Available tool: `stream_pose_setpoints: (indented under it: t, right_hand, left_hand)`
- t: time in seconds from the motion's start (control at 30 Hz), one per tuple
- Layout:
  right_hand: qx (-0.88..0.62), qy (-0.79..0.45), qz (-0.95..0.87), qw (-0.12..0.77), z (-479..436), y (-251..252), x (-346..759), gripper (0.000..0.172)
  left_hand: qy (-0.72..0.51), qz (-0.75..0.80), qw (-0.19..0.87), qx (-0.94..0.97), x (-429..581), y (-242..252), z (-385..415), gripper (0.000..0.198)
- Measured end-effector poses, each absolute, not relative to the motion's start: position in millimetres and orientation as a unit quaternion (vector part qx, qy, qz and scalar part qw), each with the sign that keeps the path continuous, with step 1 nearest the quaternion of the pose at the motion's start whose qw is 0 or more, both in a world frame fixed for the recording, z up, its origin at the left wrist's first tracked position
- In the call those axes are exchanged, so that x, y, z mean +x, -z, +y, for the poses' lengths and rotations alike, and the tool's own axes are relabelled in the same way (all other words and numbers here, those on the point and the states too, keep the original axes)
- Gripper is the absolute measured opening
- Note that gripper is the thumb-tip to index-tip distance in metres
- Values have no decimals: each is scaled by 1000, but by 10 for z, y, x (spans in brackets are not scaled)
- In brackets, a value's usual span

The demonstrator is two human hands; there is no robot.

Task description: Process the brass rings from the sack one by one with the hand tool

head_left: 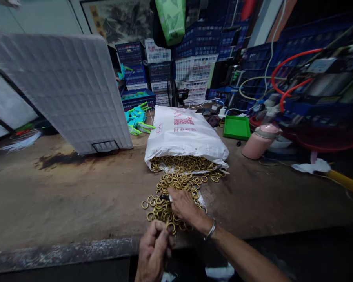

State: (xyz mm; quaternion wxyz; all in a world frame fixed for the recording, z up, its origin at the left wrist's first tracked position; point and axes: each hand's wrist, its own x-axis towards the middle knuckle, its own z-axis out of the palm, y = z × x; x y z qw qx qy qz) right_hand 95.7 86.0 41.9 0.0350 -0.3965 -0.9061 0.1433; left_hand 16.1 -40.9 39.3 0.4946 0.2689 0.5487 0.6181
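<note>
Gold-coloured metal rings [179, 182] lie in a loose pile on the wooden table, spilling from the mouth of a white woven sack [188, 135]. My left hand [154, 248] is at the table's front edge with thumb and fingers pinched. A gold-coloured ring seems to show edge-on at its fingertips, partly hidden. Over the pile, my right hand [184, 205] has its fingers curled around a small black tool [165, 197], whose dark end points left above the rings. Most of that tool is covered by the hand, so its kind does not show. A metal bracelet circles the right wrist.
A grey-white ribbed panel [67, 90] stands on the table at left. Turquoise and lime pieces [138, 117] lie behind the sack. To the right are a green tray [237, 127], a pink bottle [260, 141] and a machine with red hoses [282, 76]. Stacked crates [195, 66] fill the back.
</note>
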Motion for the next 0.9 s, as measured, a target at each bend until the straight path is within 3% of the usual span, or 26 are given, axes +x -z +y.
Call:
stream_pose_setpoints:
  t: [0.23,0.37,0.5,0.67,0.9]
  right_hand:
    - [-285,-137,-946,67,1002,-251,603,23]
    - [-281,-125,-951,16,1009,-134,369,25]
    - [-294,-108,-950,-10,1060,-115,195,22]
    - [-326,-96,-940,-33,1117,-66,74,19]
    - [-323,-93,-941,-47,1082,1,63,16]
  left_hand:
    - [-658,506,552,76,61,-384,-571,32]
    - [-696,476,536,42,-101,-191,-619,32]
    - [-696,427,577,9,-261,-14,-629,44]
    - [-701,396,593,-28,-397,70,-577,32]
    - [-685,437,584,2,-503,78,-479,34]
